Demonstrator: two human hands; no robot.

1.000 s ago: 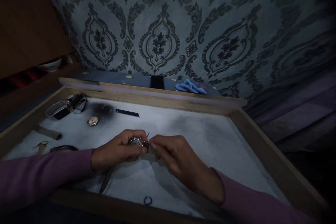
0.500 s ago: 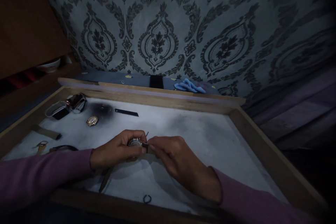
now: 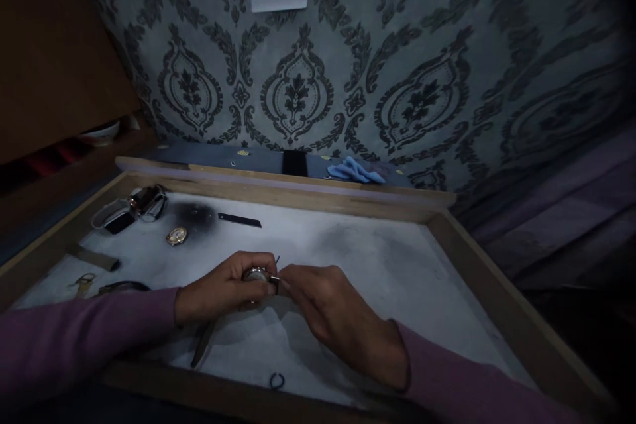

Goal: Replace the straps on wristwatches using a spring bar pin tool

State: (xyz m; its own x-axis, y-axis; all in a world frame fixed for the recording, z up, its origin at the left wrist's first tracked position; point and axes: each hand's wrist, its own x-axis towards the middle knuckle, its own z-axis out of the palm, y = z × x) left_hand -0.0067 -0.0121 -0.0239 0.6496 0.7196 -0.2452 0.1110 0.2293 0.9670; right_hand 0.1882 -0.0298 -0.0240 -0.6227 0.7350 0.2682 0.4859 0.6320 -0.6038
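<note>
My left hand [image 3: 223, 293] is closed around a round silver-rimmed watch [image 3: 255, 275], dial side up, over the white tray floor. My right hand [image 3: 340, 308] pinches a dark watch strap [image 3: 277, 284] at the watch's right side. Part of that strap is hidden by the fingers, so its join to the case cannot be made out. A thin dark pin-like tip [image 3: 277, 259] sticks up between the two hands. Below my left wrist a brown strap piece [image 3: 203, 346] slants down to the tray floor; whether it joins the watch is hidden.
Around lies a wooden-rimmed tray [image 3: 527, 318]. At its left are a gold watch [image 3: 177, 236], more watches [image 3: 148, 202], a strap [image 3: 93, 257] and a gold clasp [image 3: 84, 285]. A black blade [image 3: 239, 220] lies behind, a black loop [image 3: 277, 381] in front. A blue cloth [image 3: 356, 171] sits beyond the rim.
The camera view has tilted up slightly, so the scene sits a little lower. Both hands keep nearly the same hold on the watch and strap.
</note>
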